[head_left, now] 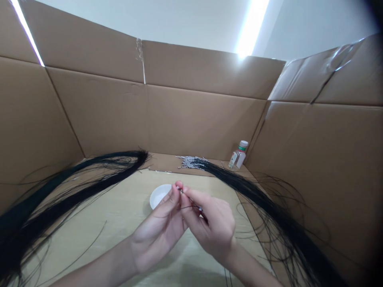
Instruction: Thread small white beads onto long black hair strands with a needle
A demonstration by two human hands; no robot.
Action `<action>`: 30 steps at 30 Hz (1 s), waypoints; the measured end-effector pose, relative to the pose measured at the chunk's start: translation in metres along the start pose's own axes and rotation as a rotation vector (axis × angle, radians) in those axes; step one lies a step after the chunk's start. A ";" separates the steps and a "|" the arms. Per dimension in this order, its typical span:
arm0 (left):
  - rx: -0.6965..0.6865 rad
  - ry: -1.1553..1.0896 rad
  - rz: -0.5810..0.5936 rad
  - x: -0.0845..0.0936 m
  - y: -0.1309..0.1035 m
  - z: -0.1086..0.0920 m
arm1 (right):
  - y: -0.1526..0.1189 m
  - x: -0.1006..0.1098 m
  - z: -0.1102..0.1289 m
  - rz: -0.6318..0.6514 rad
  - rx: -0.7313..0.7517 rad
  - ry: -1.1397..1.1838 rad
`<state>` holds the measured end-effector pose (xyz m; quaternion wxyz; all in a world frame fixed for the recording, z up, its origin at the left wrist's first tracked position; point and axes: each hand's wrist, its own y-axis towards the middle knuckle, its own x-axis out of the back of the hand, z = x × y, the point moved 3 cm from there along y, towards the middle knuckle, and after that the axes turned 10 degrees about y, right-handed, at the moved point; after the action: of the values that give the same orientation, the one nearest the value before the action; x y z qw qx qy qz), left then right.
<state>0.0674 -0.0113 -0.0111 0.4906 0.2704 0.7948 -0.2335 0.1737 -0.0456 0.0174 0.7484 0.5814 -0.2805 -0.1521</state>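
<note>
My left hand (163,227) and my right hand (211,221) meet in front of me with their fingertips almost touching. Thumb and fingers of the left are pinched on a small pale bead (178,188), mostly covered by the fingertips. The right pinches a thin dark cord (188,207) close beside it. Part of this cord loops below the fingers, and a tiny whitish piece shows on it against the right hand. Just behind the left fingertips stands a shallow white bowl (156,196), partly hidden; its contents cannot be made out.
A thick bundle of black cords (251,189) runs down the right side, its far end carrying many silvery beads (193,162). Another black bundle (89,187) curves along the left. A clear bottle (237,156) stands in the back right corner. Cardboard walls (206,123) surround the table (119,239).
</note>
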 end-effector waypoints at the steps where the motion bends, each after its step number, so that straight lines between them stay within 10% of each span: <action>1: 0.002 -0.002 -0.007 0.000 -0.001 0.000 | 0.000 0.000 0.000 0.001 0.013 -0.009; 30: -0.072 0.055 -0.089 -0.002 -0.004 0.003 | 0.000 -0.004 0.001 -0.010 0.027 -0.033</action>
<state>0.0679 -0.0169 -0.0100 0.4671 0.2233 0.8270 -0.2191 0.1693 -0.0443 0.0165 0.7351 0.5902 -0.2917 -0.1619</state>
